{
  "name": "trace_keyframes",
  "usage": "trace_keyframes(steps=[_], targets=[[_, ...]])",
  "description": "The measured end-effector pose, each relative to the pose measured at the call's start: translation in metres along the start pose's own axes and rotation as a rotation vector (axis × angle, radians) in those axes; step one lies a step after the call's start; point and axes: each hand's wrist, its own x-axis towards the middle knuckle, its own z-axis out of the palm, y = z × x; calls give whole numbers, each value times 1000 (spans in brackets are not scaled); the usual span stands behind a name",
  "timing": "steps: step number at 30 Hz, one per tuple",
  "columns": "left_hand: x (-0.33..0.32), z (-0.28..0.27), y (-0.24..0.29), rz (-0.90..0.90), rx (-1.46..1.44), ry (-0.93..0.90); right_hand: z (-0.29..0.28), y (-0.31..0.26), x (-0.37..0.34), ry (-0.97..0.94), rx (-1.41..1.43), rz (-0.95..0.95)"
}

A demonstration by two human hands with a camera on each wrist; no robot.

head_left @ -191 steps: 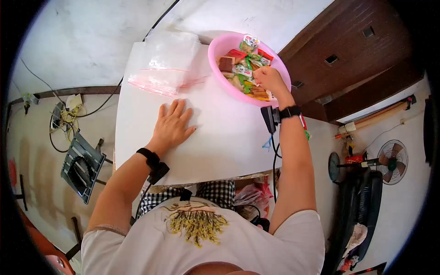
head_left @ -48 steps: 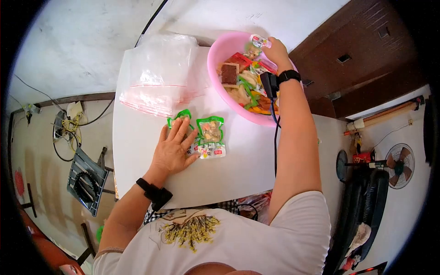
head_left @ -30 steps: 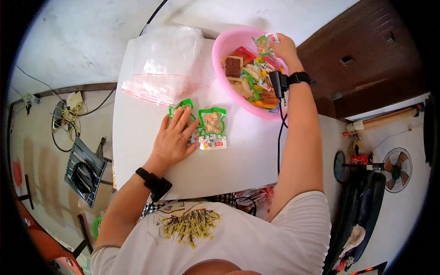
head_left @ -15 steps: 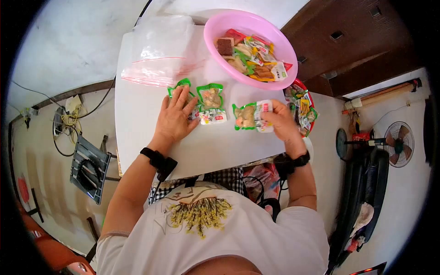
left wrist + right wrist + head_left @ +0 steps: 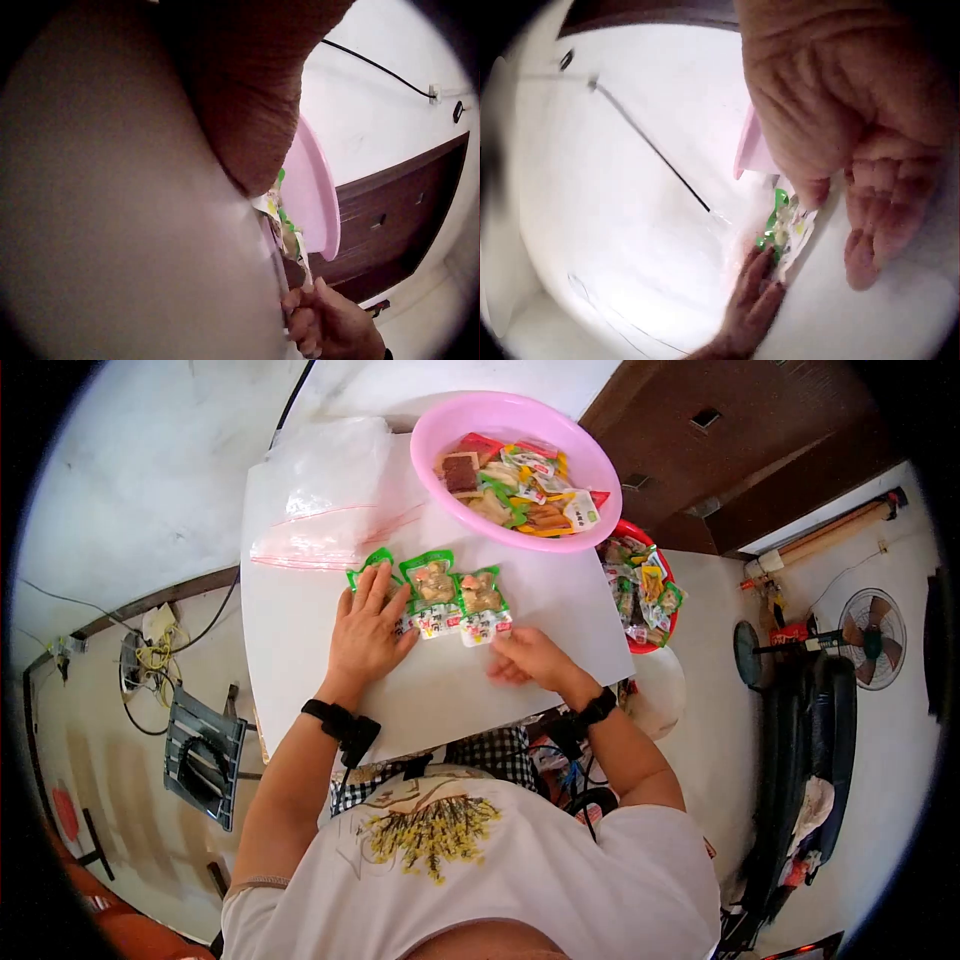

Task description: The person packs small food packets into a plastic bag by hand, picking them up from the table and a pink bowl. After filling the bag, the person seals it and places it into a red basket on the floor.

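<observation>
Packets [image 5: 434, 580]: three abreast on tabletop [image 5: 450, 690], pink basin [image 5: 425, 455] at their one o'clock
Left hand [image 5: 365, 630]: flat, fingers spread over leftmost packet [image 5: 371, 561]
Right hand [image 5: 537, 657]: at four o'clock, fingers relaxed, gripping nothing, thumb at rightmost packet [image 5: 482, 600]

In the head view, you have one table [image 5: 440, 705] and, toward eleven o'clock, three green-edged packets [image 5: 434, 582] on it. Your basins are two: one pink basin [image 5: 424, 448] at twelve o'clock, one red basin [image 5: 642, 648] at two; the packets heaped inside I cannot count. You have also two hands, one fan [image 5: 872, 640] at three, one stool [image 5: 192, 728] at eight.
</observation>
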Motion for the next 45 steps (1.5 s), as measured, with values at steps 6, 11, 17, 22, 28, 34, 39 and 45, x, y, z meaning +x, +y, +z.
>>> trace_keyframes(steps=[6, 11, 17, 22, 28, 34, 39, 45], targets=[[1, -4, 0, -7, -10, -35, -39, -53, -35, 15, -447, -96], [2, -2, -1, -9, 4, -41, -96, -117, -13, 429, -639, -562], [3, -4, -1, -35, -11, -59, -148, -173, 77, 517, -1280, -655], [3, -5, -3, -41, 11, -87, -151, -181, 136, 632, -1632, -539], [3, -5, -3, -44, -25, -87, -187, -215, 142, 694, -1256, -485], [3, -7, -3, -37, -70, -61, -214, -213, 135, 749, -1287, -630], [3, -9, -2, -22, -63, -49, -212, -206, 104, 748, -997, -933], [0, -9, -2, -7, -59, -22, -176, -212, 47, 693, -860, -853]])
